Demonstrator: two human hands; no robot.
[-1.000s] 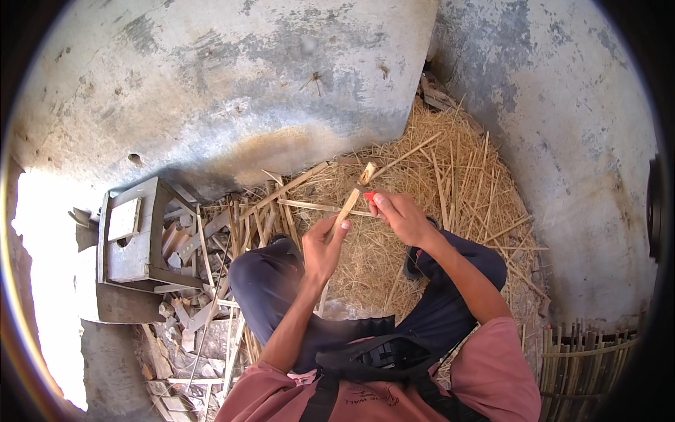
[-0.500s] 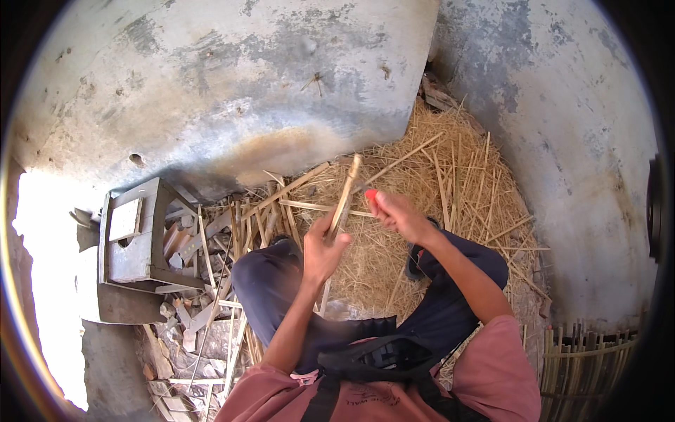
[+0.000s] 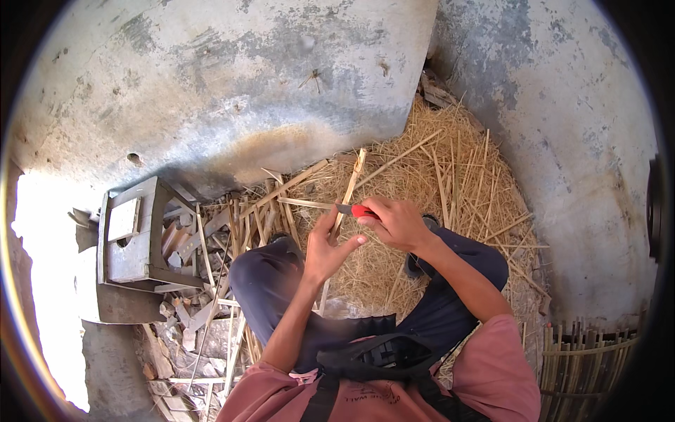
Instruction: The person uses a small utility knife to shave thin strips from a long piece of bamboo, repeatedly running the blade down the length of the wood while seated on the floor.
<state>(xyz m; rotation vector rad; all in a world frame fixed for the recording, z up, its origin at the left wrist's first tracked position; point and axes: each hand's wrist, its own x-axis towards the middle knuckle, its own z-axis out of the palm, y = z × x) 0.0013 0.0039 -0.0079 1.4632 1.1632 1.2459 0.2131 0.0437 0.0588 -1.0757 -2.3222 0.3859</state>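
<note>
My left hand (image 3: 326, 252) is closed on a pale split bamboo stick (image 3: 354, 177), its thumb sticking out to the right. The stick leans up and away from that hand, its far end over the straw. In my right hand (image 3: 399, 225) is a knife with a red handle (image 3: 361, 211), the fingers wrapped round it. The knife's short dark blade (image 3: 343, 209) lies across the stick just above my left fingers. My fingers partly hide the lower end of the stick.
Straw-like shavings (image 3: 380, 260) and loose bamboo strips (image 3: 450, 176) cover the floor between and beyond my bent legs. At left stands a wooden box frame (image 3: 133, 235) beside rubble and wood scraps. A woven bamboo basket (image 3: 587, 366) is at the lower right, against worn plaster walls.
The knife has come down and left, from beside the upper stick to across it near my left hand. My right hand has turned with it. The stick's far end has shifted slightly right.
</note>
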